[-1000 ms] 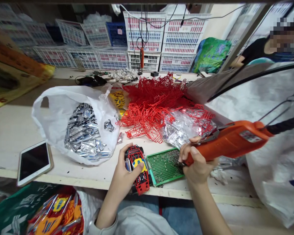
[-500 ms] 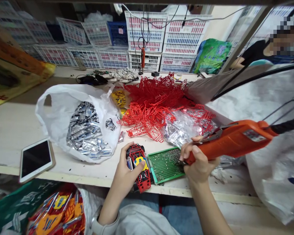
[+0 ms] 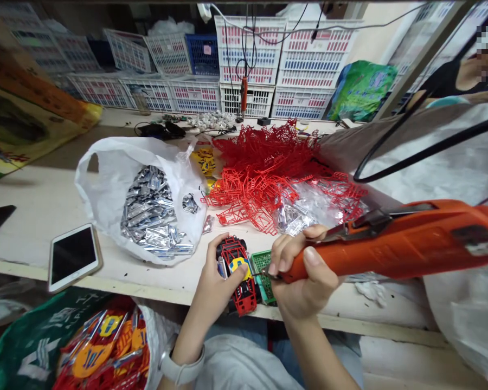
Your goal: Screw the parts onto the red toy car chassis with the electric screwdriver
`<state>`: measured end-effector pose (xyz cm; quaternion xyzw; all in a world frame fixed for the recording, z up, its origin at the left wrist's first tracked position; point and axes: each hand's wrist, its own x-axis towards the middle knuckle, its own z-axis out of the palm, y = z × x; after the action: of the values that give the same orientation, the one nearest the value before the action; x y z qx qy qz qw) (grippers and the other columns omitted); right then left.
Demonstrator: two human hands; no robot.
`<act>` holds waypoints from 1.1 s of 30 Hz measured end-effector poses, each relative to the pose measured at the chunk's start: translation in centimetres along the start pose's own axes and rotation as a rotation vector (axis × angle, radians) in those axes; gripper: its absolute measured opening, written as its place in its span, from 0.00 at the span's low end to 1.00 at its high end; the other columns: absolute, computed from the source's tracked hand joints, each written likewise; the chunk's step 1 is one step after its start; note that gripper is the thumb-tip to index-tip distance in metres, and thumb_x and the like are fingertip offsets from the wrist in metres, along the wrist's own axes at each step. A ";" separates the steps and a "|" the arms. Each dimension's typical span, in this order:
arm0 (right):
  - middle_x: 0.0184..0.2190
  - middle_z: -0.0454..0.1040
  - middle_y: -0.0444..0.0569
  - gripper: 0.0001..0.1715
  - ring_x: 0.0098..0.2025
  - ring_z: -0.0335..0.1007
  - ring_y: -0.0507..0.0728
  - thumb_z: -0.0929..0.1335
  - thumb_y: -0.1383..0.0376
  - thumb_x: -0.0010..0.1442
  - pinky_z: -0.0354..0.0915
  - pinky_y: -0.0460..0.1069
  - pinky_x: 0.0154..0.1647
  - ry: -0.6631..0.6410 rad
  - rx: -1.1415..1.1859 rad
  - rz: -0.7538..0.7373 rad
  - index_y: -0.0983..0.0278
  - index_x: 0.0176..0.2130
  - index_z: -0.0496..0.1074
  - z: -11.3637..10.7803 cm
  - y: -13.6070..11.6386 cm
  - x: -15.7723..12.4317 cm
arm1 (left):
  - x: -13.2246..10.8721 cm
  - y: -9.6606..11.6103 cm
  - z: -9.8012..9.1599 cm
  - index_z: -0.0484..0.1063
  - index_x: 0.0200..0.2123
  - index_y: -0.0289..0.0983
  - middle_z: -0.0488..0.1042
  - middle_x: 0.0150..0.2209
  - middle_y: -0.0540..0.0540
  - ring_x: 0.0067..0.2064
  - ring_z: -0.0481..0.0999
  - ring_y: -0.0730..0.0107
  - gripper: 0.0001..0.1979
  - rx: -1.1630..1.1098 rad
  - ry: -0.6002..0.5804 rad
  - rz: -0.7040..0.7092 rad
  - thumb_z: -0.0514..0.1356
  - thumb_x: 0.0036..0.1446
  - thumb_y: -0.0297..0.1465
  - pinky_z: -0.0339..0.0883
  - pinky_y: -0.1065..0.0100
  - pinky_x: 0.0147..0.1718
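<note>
My left hand [image 3: 215, 284] grips a red, black and yellow toy car [image 3: 245, 295] at the table's front edge, thumb pressed on its yellow part. Wrapped around an orange electric screwdriver [image 3: 382, 244] is my right hand [image 3: 303, 271]. The screwdriver lies nearly level, its bit pointing left at the car's side; whether the tip touches the car I cannot tell. Just right of the car, a green tray [image 3: 262, 260] of small metal screws is partly covered by my right hand. Behind these lies a heap of red plastic frames [image 3: 264, 162].
A white plastic bag [image 3: 106, 162] of silvery parts stands left, near a phone [image 3: 74, 254]. A green sack [image 3: 32, 346] with orange and yellow parts sits below the edge. Stacked crates [image 3: 248, 49] line the back. A person [image 3: 451, 81] is at far right.
My right hand has brought the screwdriver left from over the green tray to the toy car. The left hand still holds the car. The view has shifted slightly.
</note>
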<state>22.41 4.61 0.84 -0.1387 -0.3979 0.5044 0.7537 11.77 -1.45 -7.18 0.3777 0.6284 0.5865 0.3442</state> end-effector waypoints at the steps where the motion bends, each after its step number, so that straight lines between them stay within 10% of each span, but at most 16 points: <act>1: 0.15 0.66 0.33 0.08 0.13 0.59 0.48 0.68 0.67 0.57 0.61 0.44 0.19 0.000 0.003 0.003 0.62 0.40 0.73 0.0 0.1 -0.1 | 0.0 0.0 0.0 0.63 0.63 0.43 0.77 0.54 0.44 0.51 0.81 0.57 0.34 0.001 -0.003 0.001 0.68 0.56 0.38 0.73 0.56 0.55; 25: 0.17 0.66 0.33 0.05 0.14 0.59 0.49 0.69 0.66 0.63 0.60 0.44 0.18 -0.085 -0.099 -0.033 0.59 0.41 0.71 -0.5 1.8 -1.0 | 0.3 1.0 0.0 0.59 0.63 0.39 0.77 0.49 0.42 0.49 0.82 0.54 0.34 0.108 -0.001 -0.010 0.64 0.55 0.42 0.73 0.53 0.53; 33: 0.14 0.66 0.34 0.08 0.12 0.59 0.50 0.71 0.65 0.56 0.57 0.45 0.14 -0.017 -0.239 -0.042 0.62 0.39 0.74 -3.4 -1.1 2.3 | 0.2 0.8 -0.2 0.62 0.63 0.42 0.77 0.53 0.43 0.52 0.82 0.56 0.32 0.091 0.013 -0.027 0.65 0.57 0.39 0.73 0.55 0.56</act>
<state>26.01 6.72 0.40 -0.2147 -0.4643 0.4385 0.7389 11.56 -1.30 -6.37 0.3806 0.6618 0.5549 0.3306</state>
